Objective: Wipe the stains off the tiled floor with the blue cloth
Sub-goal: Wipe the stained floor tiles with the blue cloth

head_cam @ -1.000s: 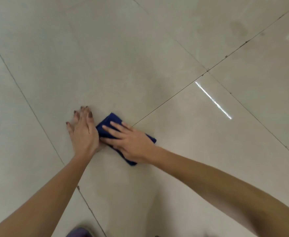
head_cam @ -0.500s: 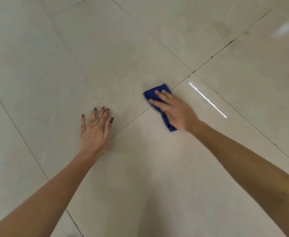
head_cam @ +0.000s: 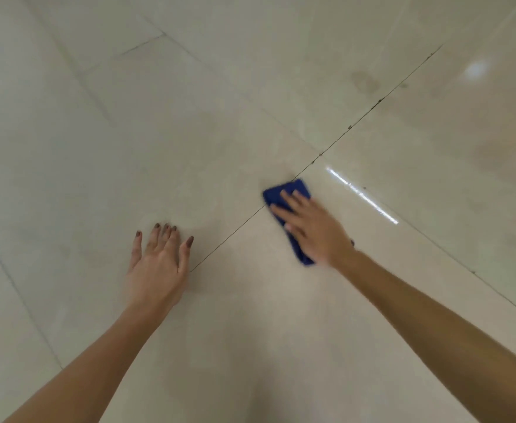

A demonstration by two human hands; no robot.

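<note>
A folded blue cloth (head_cam: 290,192) lies flat on the glossy beige tiled floor (head_cam: 220,111), beside a dark grout line. My right hand (head_cam: 311,230) presses down on the cloth with its fingers spread, covering most of it. My left hand (head_cam: 159,264) rests palm-down on the bare tile to the left, fingers apart, holding nothing. A faint brownish stain (head_cam: 365,82) shows on a tile farther away, up and right of the cloth.
Dark grout lines (head_cam: 354,123) cross just beyond the cloth, with small dark specks along them. A bright strip of reflected light (head_cam: 362,195) lies on the tile right of the cloth. Floor stretches on all sides.
My right hand slid the cloth away from my left hand, up and to the right toward the grout crossing. My left hand stayed flat on the tile.
</note>
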